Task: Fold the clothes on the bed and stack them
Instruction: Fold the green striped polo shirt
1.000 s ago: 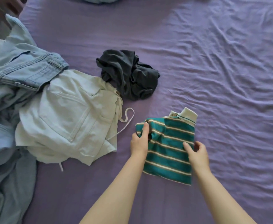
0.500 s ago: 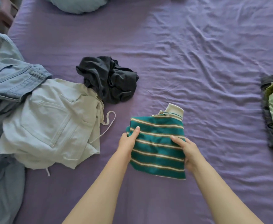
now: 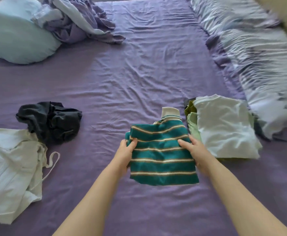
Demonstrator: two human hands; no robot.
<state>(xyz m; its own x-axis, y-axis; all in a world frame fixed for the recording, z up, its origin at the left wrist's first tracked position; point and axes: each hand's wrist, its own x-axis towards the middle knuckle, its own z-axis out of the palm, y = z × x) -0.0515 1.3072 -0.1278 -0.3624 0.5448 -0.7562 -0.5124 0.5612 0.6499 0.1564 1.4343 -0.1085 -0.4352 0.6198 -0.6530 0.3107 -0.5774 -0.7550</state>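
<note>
Left hand [image 3: 126, 151] and right hand [image 3: 193, 150], arms outstretched, each gripping a side of the folded striped shirt [image 3: 162, 155].

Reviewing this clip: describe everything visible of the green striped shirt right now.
The striped shirt is teal with thin cream stripes and a pale ribbed collar at its far end, and looks knitted. It is folded into a compact rectangle. The left hand and right hand grip its side edges, beside the stack of folded clothes. Whether it touches the sheet is unclear.
</note>
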